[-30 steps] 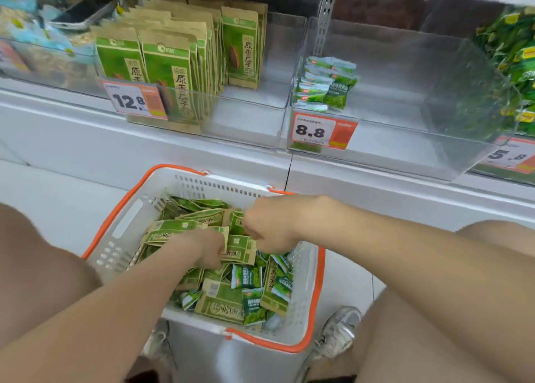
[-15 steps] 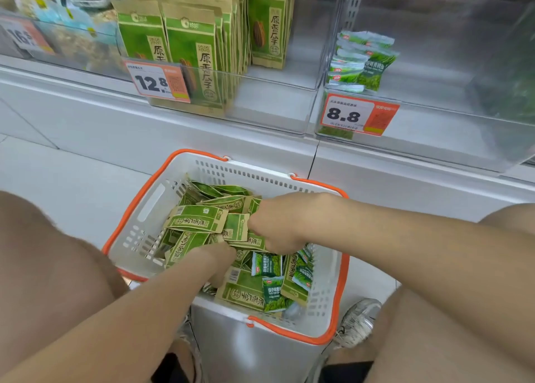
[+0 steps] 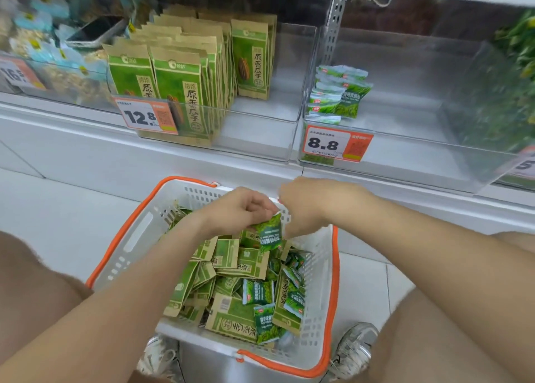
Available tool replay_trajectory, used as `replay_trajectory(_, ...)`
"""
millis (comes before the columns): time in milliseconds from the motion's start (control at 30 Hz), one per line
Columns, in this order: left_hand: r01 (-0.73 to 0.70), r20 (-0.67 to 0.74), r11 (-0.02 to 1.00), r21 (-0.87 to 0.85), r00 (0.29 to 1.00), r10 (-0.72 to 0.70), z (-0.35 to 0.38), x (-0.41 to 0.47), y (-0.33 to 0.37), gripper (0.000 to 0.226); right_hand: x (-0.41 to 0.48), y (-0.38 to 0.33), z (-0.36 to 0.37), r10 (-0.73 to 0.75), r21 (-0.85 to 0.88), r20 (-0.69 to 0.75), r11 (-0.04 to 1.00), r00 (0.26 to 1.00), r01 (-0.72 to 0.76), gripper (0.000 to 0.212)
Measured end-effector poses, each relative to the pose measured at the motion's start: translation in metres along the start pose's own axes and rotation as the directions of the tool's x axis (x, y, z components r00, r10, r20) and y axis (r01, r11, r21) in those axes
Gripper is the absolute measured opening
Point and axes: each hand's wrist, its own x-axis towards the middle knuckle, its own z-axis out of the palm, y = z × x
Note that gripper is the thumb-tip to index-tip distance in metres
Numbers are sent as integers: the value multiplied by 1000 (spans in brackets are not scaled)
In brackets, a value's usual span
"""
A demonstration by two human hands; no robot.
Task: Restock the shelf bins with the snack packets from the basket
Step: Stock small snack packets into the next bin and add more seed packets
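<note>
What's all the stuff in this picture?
basket: one, white with orange rim, below the shelf
flat packets: many, brown-green, piled in the basket
small packets: several, shiny green, mixed in that pile
tall bags: many, brown-green, standing in the 12.8 bin
stacked packets: small stack, green-white, left side of the 8.8 bin
loose packets: many, green-yellow, far-right bin
price tags: four, white-orange, on bin fronts
phone: one, dark, far-left bin
shoes: two, grey, beside the basket's near end
held packet: one, shiny green, above the basket
left hand: pinches the held packet
right hand: fingers curled into the basket, grip hidden
</note>
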Motion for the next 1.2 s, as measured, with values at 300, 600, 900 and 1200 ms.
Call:
replay_trajectory(300,-218,-185,814,-538,973,138,-8,-4,57,12,-18,42,-17,240,784,-228,620,944,32,26)
replay_trajectory(600,-424,-384,804,-417,884,267,2,-5,104,14,-48,84,-41,365,827,-476,495,800,266,27)
replay_trajectory(900,-506,-529,761,-405,809,257,15,2,133,30,-46,89,-47,343,883,-449,310,825,352,29)
replay_trajectory(1200,-305,-629,731,610,375,681,17,25,135,14,-15,181,-53,648,770,-604,625,464,130,41)
